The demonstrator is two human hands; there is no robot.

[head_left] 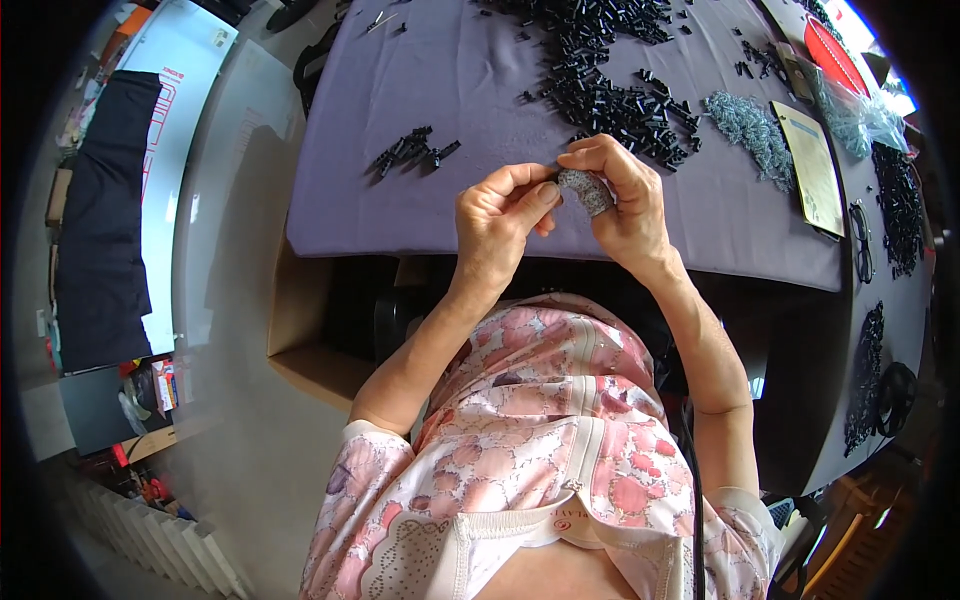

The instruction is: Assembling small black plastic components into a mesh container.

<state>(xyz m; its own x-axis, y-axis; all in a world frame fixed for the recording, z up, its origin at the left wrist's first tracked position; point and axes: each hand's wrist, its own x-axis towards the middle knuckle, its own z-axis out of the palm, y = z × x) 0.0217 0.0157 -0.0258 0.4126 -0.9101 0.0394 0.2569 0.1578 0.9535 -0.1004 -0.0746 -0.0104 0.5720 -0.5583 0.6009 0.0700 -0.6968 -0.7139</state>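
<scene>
Both of my hands meet above the near edge of the cloth-covered table. My left hand (492,220) is closed in a pinch, with a tiny dark piece (556,177) at its fingertips. My right hand (630,200) curls its fingers around a curved, speckled grey thing (588,192), whose kind I cannot make out. Thumb and forefinger of the right hand reach toward the same dark piece. Beyond the hands lies a large heap of small black cylinders (620,110). A smaller group of black pieces (412,150) rests to the left.
A purple cloth (370,215) covers the table. To the right are a heap of small grey pieces (750,130), a yellowish pad (808,170), eyeglasses (861,240), a red basket (835,55) and more black pieces (898,210). A cardboard box (300,345) stands below the table's left side.
</scene>
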